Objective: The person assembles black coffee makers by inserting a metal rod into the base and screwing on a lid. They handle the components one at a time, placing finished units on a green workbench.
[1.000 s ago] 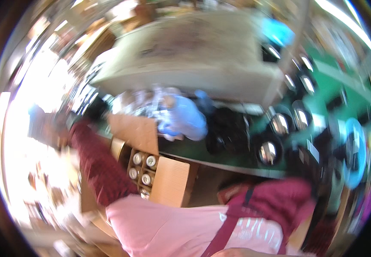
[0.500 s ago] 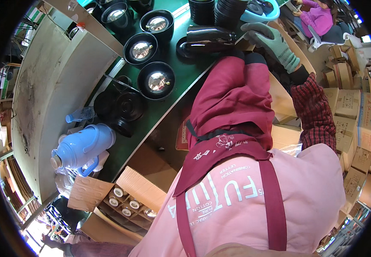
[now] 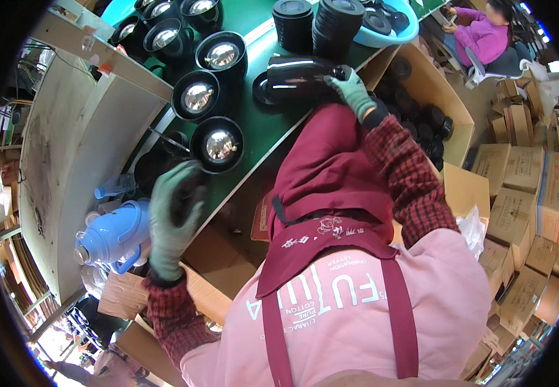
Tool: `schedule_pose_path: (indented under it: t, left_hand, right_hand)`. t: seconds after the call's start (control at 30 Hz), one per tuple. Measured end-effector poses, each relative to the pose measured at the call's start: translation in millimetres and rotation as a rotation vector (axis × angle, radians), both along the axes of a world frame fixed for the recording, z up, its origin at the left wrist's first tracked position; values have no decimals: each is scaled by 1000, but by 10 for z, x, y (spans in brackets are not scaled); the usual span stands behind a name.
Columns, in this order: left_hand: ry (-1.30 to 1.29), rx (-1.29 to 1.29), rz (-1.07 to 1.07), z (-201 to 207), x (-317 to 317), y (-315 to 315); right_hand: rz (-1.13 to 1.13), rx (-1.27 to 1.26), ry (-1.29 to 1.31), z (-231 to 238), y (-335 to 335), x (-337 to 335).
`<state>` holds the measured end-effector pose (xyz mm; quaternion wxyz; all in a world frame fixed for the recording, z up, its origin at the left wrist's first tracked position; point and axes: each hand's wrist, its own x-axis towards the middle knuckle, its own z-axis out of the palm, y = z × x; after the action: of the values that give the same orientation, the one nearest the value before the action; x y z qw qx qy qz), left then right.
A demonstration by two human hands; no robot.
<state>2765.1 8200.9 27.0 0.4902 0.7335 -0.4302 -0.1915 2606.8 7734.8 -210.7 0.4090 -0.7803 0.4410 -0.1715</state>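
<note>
My left hand [image 3: 171, 216], in a grey-green glove, curls its fingers around a black round part [image 3: 186, 197] above the bench's near edge. My right hand [image 3: 353, 93], gloved alike, grips the right end of a glossy black flask body [image 3: 299, 76] lying on its side. A black round disc [image 3: 261, 89] rests at the flask's left end. Further left on the green bench stand several black casings, the nearest black casing [image 3: 217, 144] with a mirror-like silver dome inside. Dark round parts beside my left hand are partly covered by it.
Stacks of black lids [image 3: 292, 24] stand at the back beside a light blue basin [image 3: 392, 32]. An open carton of black parts [image 3: 450, 122] is at right. A blue jug [image 3: 115, 232] stands at left, above an open carton [image 3: 124, 293]. A seated person [image 3: 486, 39] is at far right.
My left hand has come up from the lower left to the bench, closing around a black round part. My right hand has moved left from beside the carton onto the flask's end.
</note>
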Motion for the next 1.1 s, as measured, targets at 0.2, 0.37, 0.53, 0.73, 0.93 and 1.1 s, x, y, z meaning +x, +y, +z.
schedule_pose_path:
  t: [0.2, 0.37, 0.53, 0.73, 0.93, 1.1]
  left_hand:
    - [-51, -82, 0, -283, -472, -863]
    - [-171, -231, 253, -620, -814, -1448]
    - [-207, -117, 396, -382, -928, -599]
    - [-464, -439, 1686, -388, -1837, 1490]
    - [-823, 515, 2015, -1374, -1645, 4228]
    - [-402, 527, 1969, -1773, -1438, 4144]
  right_hand:
    - [-184, 50, -410, 1172, 636, -56]
    - [-28, 241, -485, 1726, 1042, -627]
    - [440, 414, -650, 1488, 1306, -595]
    - [1031, 440, -678, 1746, 1927, -386]
    - [837, 647, -596, 1533, 1869, -549]
    - [797, 332, -451, 1374, 1581, -633]
